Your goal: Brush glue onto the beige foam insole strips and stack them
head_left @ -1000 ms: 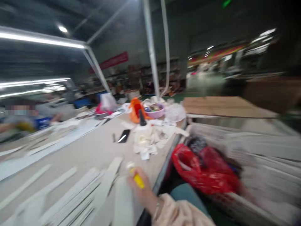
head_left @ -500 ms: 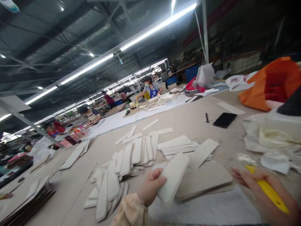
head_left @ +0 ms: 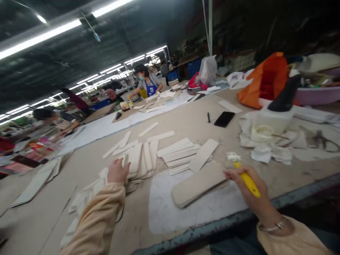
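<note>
My left hand [head_left: 118, 170] lies over a pile of pale elongated pieces [head_left: 135, 159] with rounded ends, thumb and fingers apart. Whether it touches one of them is hard to tell. In my right hand [head_left: 252, 186] is a brush [head_left: 248, 182] with a yellow handle, its whitish bristles pointing away from me. Right-hand fingertips are close to the end of a beige stack of long, round-ended pieces [head_left: 196, 186], which rests on a white sheet [head_left: 162, 212]. Behind this stack lies a fanned group of pale pieces [head_left: 177, 154], with one piece [head_left: 204, 154] slanting across it.
A black phone [head_left: 224, 119] and a dark pen-like item [head_left: 208, 117] lie farther back. At right are a whitish container [head_left: 271, 124], crumpled paper [head_left: 271, 153], scissors [head_left: 322, 140] and an orange bag [head_left: 265, 81]. Another person [head_left: 150, 85] works across the table.
My left hand has let go of the pale piece and moved left onto the pile. The brush stays in my right hand. The view has swung right and slightly down.
</note>
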Demonstrator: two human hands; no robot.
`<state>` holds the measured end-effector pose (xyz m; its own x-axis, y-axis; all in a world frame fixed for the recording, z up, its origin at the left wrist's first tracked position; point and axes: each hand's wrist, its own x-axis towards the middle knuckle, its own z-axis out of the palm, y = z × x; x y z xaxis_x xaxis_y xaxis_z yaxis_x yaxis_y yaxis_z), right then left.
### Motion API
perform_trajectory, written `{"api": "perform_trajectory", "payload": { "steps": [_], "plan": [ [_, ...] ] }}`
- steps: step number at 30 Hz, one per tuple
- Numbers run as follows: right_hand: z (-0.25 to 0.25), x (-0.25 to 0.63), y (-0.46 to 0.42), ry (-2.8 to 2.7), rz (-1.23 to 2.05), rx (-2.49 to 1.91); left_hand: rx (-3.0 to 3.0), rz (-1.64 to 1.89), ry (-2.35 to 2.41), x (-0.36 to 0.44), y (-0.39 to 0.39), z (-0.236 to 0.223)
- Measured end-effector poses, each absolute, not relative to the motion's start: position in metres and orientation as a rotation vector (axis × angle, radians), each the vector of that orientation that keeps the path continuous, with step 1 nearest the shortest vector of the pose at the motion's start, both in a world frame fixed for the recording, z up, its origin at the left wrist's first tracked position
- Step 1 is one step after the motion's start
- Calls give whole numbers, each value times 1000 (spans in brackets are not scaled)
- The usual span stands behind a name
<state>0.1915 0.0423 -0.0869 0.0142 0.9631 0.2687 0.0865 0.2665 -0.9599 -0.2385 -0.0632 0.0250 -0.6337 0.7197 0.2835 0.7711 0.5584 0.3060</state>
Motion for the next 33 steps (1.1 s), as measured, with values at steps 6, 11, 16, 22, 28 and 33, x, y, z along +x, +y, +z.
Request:
{"api": "perform_trajectory", "payload": {
  "steps": [6, 11, 16, 22, 28, 33],
  "plan": [
    [-94, 203, 47, -1416, 974, -1090, -2114, -851, -2381, -137, -104, -63],
    [-90, 206, 52, -1258, 1092, -1041, -2283, -993, -2148, -83, -111, -107],
    [-84, 205, 49, -1207, 1164, -1004, -2257, -1023, -2088, -85, -107, -112],
    [-78, 183, 33, -1165, 1322, -1008, -2255, -982, -2148, -82, -110, -109],
    [-74, 133, 3, -1403, 1567, -950, -2230, -1005, -2272, -80, -110, -109],
    [-76, 102, -9, -1622, 1660, -949, -2190, -1102, -2356, -79, -110, -111]
  ]
}}
